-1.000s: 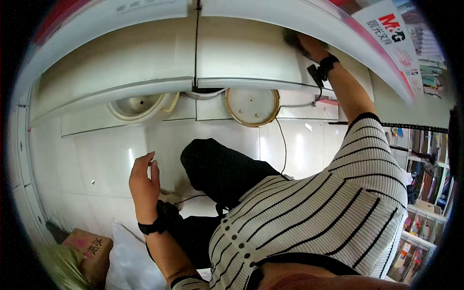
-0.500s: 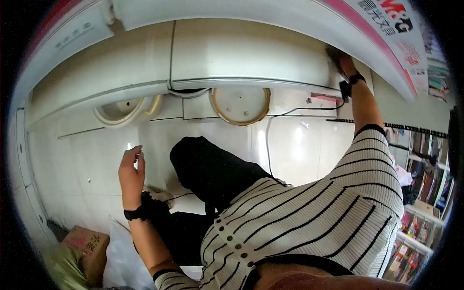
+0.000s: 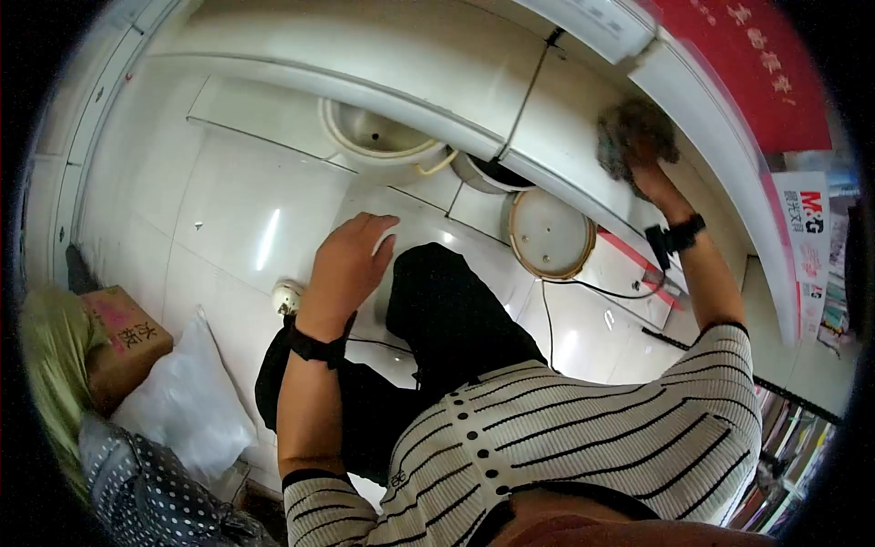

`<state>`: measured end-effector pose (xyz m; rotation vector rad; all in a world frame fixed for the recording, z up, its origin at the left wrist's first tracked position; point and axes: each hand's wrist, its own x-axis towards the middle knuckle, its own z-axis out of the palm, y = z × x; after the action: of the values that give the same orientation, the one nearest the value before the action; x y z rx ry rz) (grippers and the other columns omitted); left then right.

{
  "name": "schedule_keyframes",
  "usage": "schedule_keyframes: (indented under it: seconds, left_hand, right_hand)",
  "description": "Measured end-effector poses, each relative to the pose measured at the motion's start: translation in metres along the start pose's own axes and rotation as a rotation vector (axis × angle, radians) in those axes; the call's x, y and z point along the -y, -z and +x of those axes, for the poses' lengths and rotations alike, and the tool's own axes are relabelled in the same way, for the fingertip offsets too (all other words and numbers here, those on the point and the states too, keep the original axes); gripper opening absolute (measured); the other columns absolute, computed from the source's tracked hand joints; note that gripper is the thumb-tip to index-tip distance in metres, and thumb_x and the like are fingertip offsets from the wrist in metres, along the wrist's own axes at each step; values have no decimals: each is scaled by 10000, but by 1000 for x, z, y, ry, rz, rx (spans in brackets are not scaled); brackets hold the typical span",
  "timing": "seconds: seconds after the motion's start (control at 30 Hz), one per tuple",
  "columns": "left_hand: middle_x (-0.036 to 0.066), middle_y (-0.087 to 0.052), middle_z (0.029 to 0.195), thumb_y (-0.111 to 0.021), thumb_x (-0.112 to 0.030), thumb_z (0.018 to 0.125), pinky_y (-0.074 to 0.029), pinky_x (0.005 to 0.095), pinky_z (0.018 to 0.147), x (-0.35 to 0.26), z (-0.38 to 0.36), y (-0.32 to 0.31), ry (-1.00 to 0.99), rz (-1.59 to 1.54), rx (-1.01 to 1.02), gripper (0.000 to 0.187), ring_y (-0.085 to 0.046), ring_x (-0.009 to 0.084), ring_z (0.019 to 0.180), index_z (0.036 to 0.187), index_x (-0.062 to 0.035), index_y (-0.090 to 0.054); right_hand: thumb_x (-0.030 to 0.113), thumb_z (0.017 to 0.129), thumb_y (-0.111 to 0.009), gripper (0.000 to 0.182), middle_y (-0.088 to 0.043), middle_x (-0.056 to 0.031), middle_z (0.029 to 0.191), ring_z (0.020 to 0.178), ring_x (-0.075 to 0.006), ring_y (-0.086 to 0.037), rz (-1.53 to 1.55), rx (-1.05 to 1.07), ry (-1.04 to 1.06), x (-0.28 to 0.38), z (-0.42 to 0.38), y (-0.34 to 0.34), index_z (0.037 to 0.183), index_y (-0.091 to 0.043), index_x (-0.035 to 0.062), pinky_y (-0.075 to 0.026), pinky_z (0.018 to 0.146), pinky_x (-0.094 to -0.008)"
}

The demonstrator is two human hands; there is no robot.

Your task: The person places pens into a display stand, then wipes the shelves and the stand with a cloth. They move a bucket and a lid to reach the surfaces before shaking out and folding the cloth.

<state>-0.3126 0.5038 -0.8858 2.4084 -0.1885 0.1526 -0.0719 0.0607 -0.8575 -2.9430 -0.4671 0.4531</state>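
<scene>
Striped shirt (image 3: 602, 428): right up close, filling the bottom of the view, the body leaning toward the shelf (image 3: 456, 46).
Left hand (image 3: 349, 263): out over the floor (image 3: 228, 210), beside the dark trousers (image 3: 447, 305), and it's empty! Fingers loosely bent, thumb apart, no thing between them.
Right hand (image 3: 654, 178): here's the busy 1, stretched out to the shelf, a black band (image 3: 685, 233) at the wrist. The fingers blur into the cloth (image 3: 629, 135); whether they grasp it or merely press it, I can't tell.
Cloth: dark, shaggy, smeared by blur, it lies on the shelf touching the right fingers, spreading past them to either side. Well apart from the left hand.
Shelf: pale and long, the cloth sitting to the right of the dark seam (image 3: 530, 91). Step in hand, I'd judge: working the cloth over this surface. The next move calls, I reckon, for even pressure and the cloth flat under the fingers.
Cable (image 3: 597, 289): below the right wrist, seemingly reaching the band; slack looks worth having.
Pots: 2 down there, white pot (image 3: 339, 137) and grey pot (image 3: 481, 176), both partly under the shelf edge.
Lid (image 3: 551, 239): round, brown-rimmed, just beside the grey pot.
Floor, far left: plastic bag (image 3: 196, 401) near a carton (image 3: 128, 342).
</scene>
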Motion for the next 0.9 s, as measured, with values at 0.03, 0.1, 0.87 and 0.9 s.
schedule_keyframes:
  seconds: [0.03, 0.1, 0.87, 0.9]
  left_hand:
    - [135, -622, 951, -596, -75, 845, -502, 371, 758, -3, 2, -2, -7, -36, -18, 223, -615, 297, 866, 1067, -58, -605]
    - [133, -620, 946, -593, -83, 846, -503, 370, 759, -9, 7, 1, -2, -37, -27, 217, -613, 299, 866, 1061, -58, -606]
    - [121, -606, 912, -556, -152, 830, -509, 429, 775, 116, 113, -17, -387, -255, 262, 162, -610, 318, 878, 960, -62, -594]
    - [121, -608, 928, -555, -158, 837, -508, 426, 784, 129, 115, -14, -390, -273, 313, 168, -607, 317, 895, 970, -65, -597]
  right_hand:
    - [321, 982, -327, 556, -191, -170, 1511, 1404, -287, -145, 45, 21, 37, 43, 16, 11, 1452, -221, 42, -94, 1143, -349]
    - [283, 974, -353, 531, -256, -180, 1487, 1386, -282, -212, 131, 20, 150, 106, 45, 25, 1433, -269, 31, -145, 1134, -332]
    - [179, 946, -459, 332, -543, -109, 1131, 993, -204, -503, 204, -438, 100, 131, 212, -26, 1238, -480, 24, -409, 931, -352]
    - [181, 940, -463, 306, -553, -111, 1091, 973, -211, -509, 192, -431, 86, 152, 219, -24, 1198, -500, 21, -406, 929, -363]
